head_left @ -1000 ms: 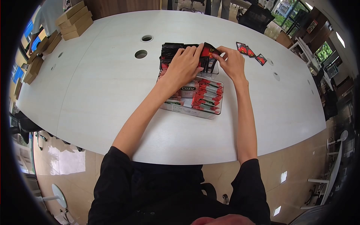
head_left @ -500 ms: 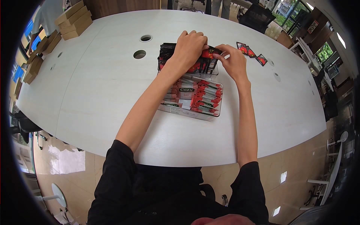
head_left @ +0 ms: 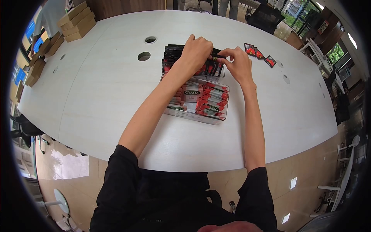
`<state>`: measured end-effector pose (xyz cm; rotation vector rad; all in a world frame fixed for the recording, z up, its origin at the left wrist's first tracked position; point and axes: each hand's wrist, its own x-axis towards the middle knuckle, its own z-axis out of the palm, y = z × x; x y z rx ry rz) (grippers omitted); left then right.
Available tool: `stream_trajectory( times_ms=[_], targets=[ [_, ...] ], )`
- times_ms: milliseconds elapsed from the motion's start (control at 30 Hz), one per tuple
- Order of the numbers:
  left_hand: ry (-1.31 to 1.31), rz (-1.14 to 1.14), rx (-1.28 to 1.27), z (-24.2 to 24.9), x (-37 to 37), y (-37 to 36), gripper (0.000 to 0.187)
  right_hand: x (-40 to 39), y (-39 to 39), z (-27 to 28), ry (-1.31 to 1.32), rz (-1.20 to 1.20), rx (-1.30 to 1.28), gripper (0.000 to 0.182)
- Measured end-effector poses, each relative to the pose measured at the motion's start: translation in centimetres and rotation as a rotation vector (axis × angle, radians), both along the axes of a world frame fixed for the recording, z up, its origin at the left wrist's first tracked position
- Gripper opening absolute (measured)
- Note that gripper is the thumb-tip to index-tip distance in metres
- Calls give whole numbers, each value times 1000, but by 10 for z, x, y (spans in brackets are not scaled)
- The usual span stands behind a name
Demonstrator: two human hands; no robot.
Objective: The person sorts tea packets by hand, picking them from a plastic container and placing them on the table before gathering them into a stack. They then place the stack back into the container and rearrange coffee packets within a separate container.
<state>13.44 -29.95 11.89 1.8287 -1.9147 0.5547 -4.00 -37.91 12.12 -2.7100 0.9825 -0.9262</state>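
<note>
Both our hands were at the far box (head_left: 170,58), the one packed with black and red sachets standing on edge. Our left hand (head_left: 196,50) lay curled over the top of the row, fingers bent down on the sachets and pressing them together. Our right hand (head_left: 237,63) pinched one sachet (head_left: 217,53) at its top edge between thumb and fingers, just beside the left hand, at the right end of the row. The two hands were almost touching.

Nearer to us, touching this box, stood a clear tray (head_left: 201,116) full of red and white sachets lying flat, one with the word Cozy on it. Three loose sachets (head_left: 258,54) lay on the table (head_left: 96,96) to the right, a little apart from the box. Two round holes (head_left: 147,48) were in the table to the left, and cardboard boxes (head_left: 77,21) were stacked at the far left corner.

We judged the row was very tight. If we pushed the sachet down with force, it could bend or crumple, or squeeze a neighbour up and out. If the left hand relaxed, the row could spring back and close the gap. The light box could also slide on the smooth table.
</note>
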Motion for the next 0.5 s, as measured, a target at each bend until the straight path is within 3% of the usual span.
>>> stream_trajectory(
  times_ms=[333, 433, 500],
  targets=[
    [-31, 47, 139, -2, -1, -3, 20, -4, -6, -2, 86, 93, 85, 14],
    [37, 17, 147, -2, -1, 11, 23, -14, -17, -1, 16, 180, 138, 11],
    [108, -2, 166, 3, 0, 23, 25, -19, -34, -10, -212, 117, 249, 16]
  ],
)
